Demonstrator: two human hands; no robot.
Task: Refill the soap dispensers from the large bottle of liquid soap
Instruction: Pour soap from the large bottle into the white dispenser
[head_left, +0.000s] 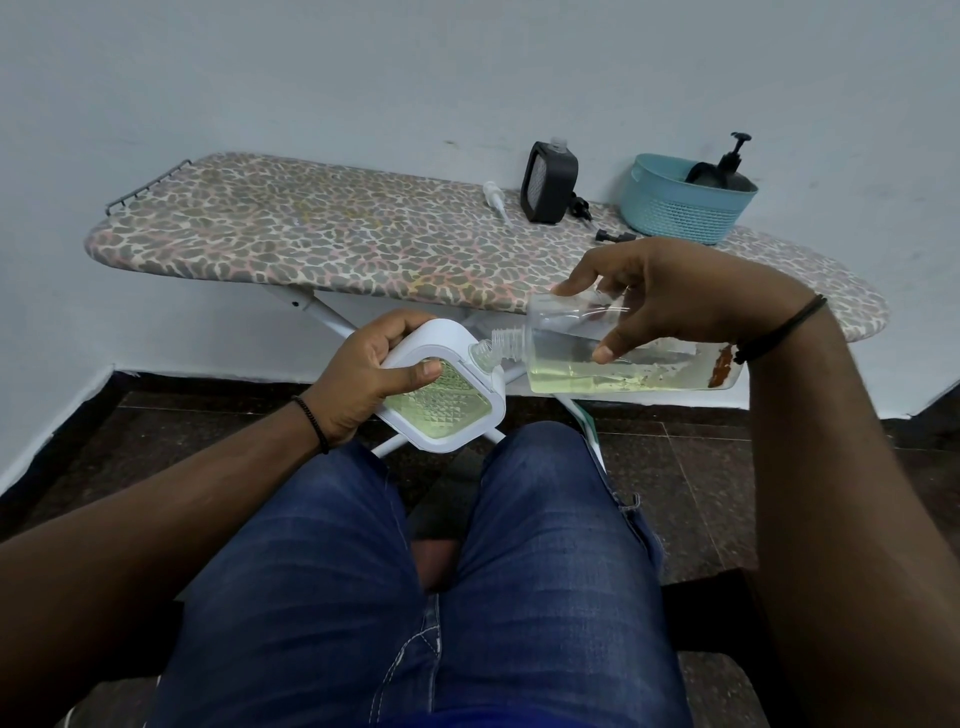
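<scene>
My left hand (363, 374) grips a white square soap dispenser (457, 410) above my knees, tilted with its open neck up and to the right; greenish soap shows behind its textured window. My right hand (670, 296) holds the large clear soap bottle (613, 364) almost level, thumb on its near face. The bottle's threaded mouth meets the dispenser's neck. Pale green liquid lies along the bottle's lower side. A black dispenser (549, 182) stands without its pump on the ironing board.
The leopard-print ironing board (332, 239) stretches across in front of me against the wall. A white pump (496, 200) and black pump parts (613, 236) lie on it. A teal basket (685, 205) at its right end holds a black pump bottle.
</scene>
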